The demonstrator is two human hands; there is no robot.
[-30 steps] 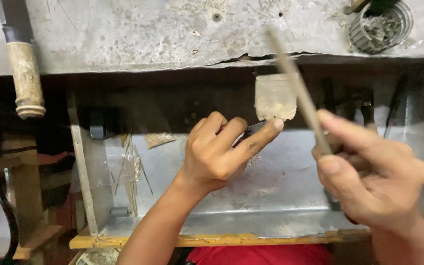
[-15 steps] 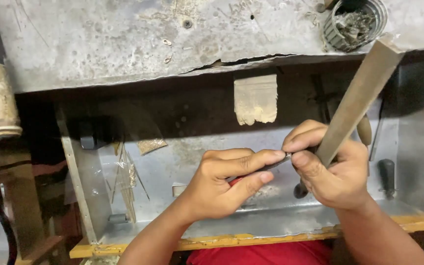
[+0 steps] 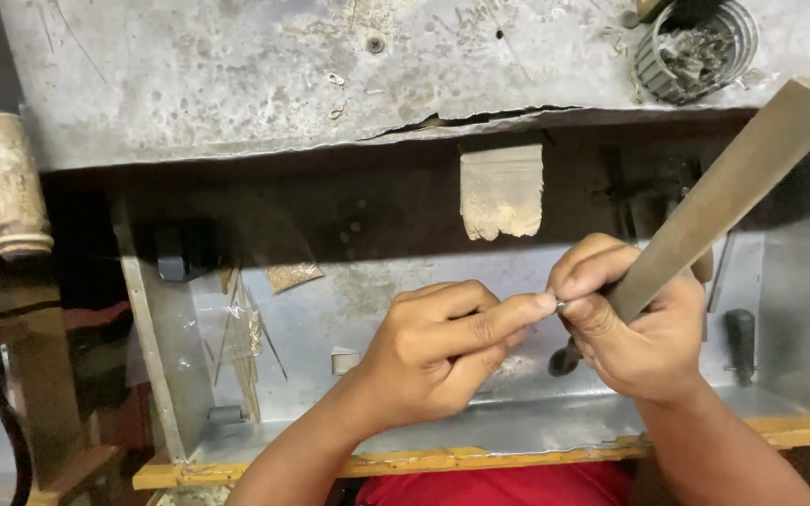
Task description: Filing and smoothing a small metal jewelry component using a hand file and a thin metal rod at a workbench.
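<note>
My right hand [image 3: 635,333] grips a long flat metal file [image 3: 733,187] that slants up toward the top right. My left hand [image 3: 442,351] pinches a tiny metal piece [image 3: 560,304] between thumb and forefinger, and the piece touches the lower end of the file. The two hands meet over an open metal-lined drawer [image 3: 480,426] below a worn workbench top [image 3: 236,75]. The small piece is mostly hidden by my fingers.
A wooden bench peg [image 3: 502,190] juts out under the bench edge. A round container of metal scraps [image 3: 696,47] sits at top right. A wooden tool handle [image 3: 8,192] hangs at left. Dark tool handles [image 3: 739,345] and clear plastic bags [image 3: 241,342] lie in the drawer.
Both hands dropped from the bench peg into the drawer area and came together. The file swung from leaning left to slanting up-right, and the fingertips now touch at the small piece.
</note>
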